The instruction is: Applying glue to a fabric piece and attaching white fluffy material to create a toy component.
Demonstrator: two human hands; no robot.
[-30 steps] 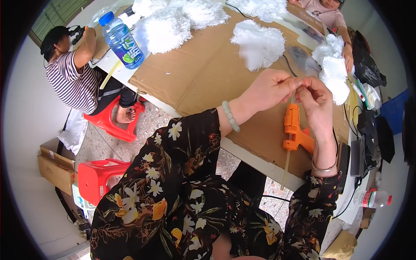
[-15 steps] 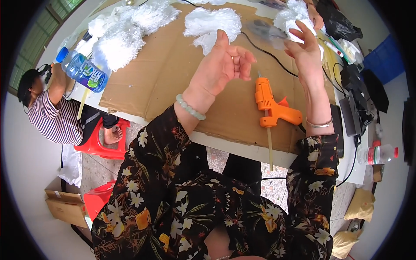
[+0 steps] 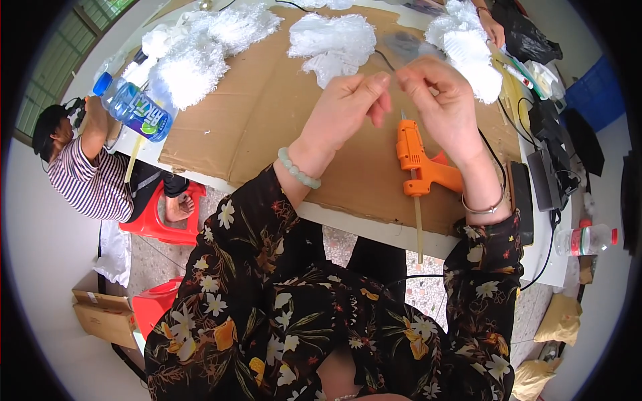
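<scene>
Above the cardboard, my left hand [image 3: 342, 112] is closed, thumb pressed to its fingers. Close by on its right, my right hand [image 3: 441, 107] is curled in a pinch, its fingertips near my left thumb without visibly touching. Anything held in either pinch is too small or hidden to make out. An orange glue gun [image 3: 420, 160] lies beneath my right hand and wrist, a pale glue stick [image 3: 419, 230] jutting from its rear past the table edge. Beyond my hands lies a bundle of white fluffy mesh [image 3: 331, 43].
Cardboard [image 3: 247, 120] covers much of the table. More white mesh [image 3: 194, 67] is heaped far left, beside a blue-capped bottle [image 3: 137, 110]. Another person's hand [image 3: 493, 30] is at far right. A seated person [image 3: 93, 174] is at left. Black cables [image 3: 491, 150] run along the right.
My right hand has come left and down from beside the far-right mesh, its spread fingers closing into a pinch. My left hand's raised thumb has folded down onto its fingers.
</scene>
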